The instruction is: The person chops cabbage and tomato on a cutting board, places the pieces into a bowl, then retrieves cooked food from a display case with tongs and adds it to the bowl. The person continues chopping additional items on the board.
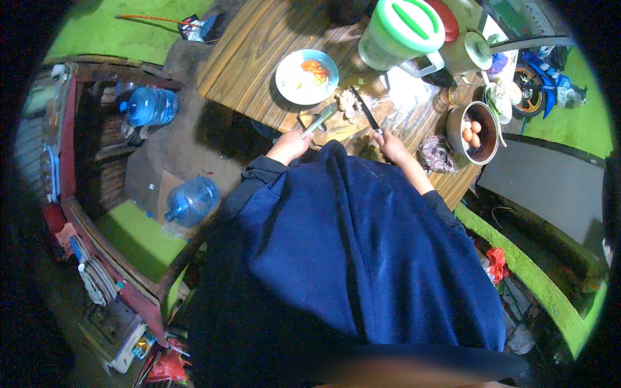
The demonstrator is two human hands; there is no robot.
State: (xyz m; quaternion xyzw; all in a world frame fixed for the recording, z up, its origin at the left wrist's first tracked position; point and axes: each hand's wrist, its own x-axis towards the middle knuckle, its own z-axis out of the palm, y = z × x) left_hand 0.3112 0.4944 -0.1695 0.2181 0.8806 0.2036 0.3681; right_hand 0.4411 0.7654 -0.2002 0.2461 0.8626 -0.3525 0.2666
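Observation:
My left hand (290, 144) grips a green-and-white stalk (322, 119), which looks like spring onion, over the near left side of a wooden cutting board (346, 130). A knife (367, 110) with a dark blade is in my right hand (391, 146). Its tip reaches the far side of a pile of pale chopped food (348, 103) on the board; what the food is, I cannot tell. Just beyond my left hand stands a white bowl (297, 92) holding orange-red slices (315, 70), probably tomato, and some pale pieces.
A pitcher (388, 51) with a green-and-white lid stands at the back. To the right are a metal pot (489, 140) with several brown eggs (471, 133), a crumpled cloth (436, 154) and a lidded pot (458, 53). Blue water jugs (194, 200) lie on the floor at left.

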